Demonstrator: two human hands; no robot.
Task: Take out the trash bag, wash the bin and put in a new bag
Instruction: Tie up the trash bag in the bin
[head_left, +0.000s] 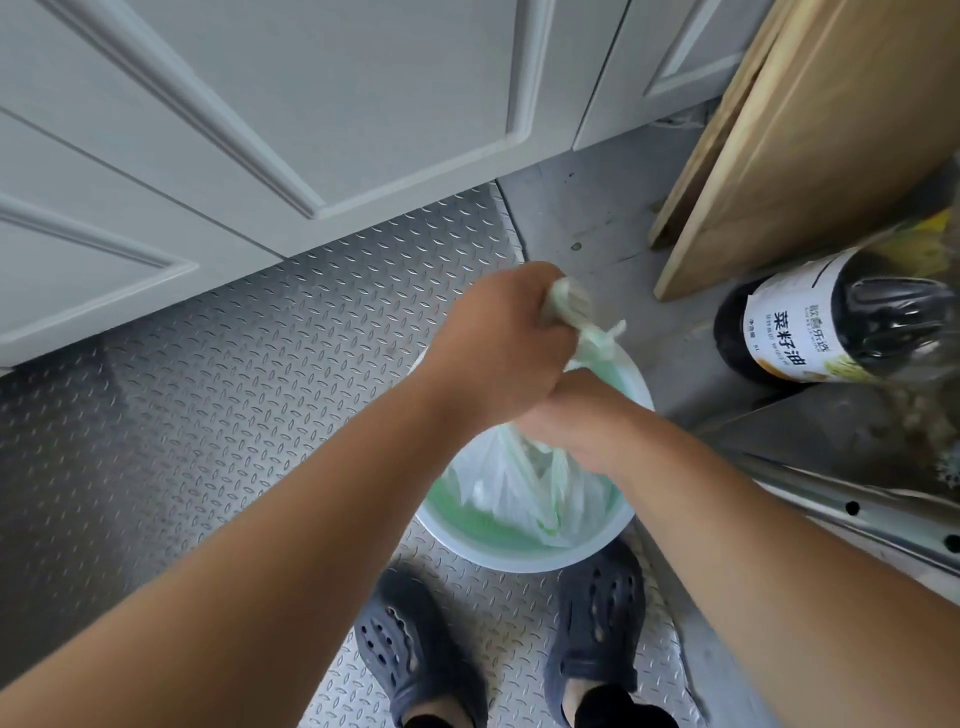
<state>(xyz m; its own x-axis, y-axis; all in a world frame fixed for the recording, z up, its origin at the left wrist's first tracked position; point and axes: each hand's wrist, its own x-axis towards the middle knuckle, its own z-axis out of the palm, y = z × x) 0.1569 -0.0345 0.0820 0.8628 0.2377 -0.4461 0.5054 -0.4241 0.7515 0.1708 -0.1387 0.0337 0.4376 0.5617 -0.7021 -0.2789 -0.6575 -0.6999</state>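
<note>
A round white bin stands on the metal floor just in front of my feet. A translucent green trash bag sits inside it, its top gathered into a twisted neck above the rim. My left hand is closed around the upper end of that neck, with a bunch of bag sticking out past the fingers. My right hand grips the bag lower down, right under my left hand and over the bin's opening. The bag's contents are hidden.
White cabinet doors run along the far side. A dark oil bottle with a white label lies at the right beside a wooden board. A metal rail crosses the right edge. My dark clogs stand behind the bin.
</note>
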